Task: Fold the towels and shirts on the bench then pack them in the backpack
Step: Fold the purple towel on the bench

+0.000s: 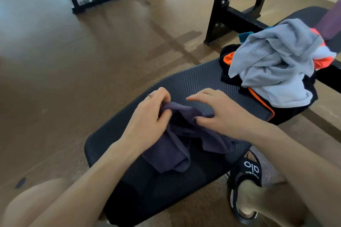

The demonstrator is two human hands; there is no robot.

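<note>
Soft daylight is coming from the upper right, glaring off the floor (55, 57) at upper left. Wide-angle distortion is bending the edges; the lower corners are blurring.

Left hand (149, 114): fingers curled, gripping the purple garment (184, 140) at its left edge. Right hand (217, 110): thumb pinching its right edge, fingers extended above it.

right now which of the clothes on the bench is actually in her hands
The dark purple garment at the near end; the left hand and right hand both grip it. The light grey garment lies untouched on the far pile.
</note>
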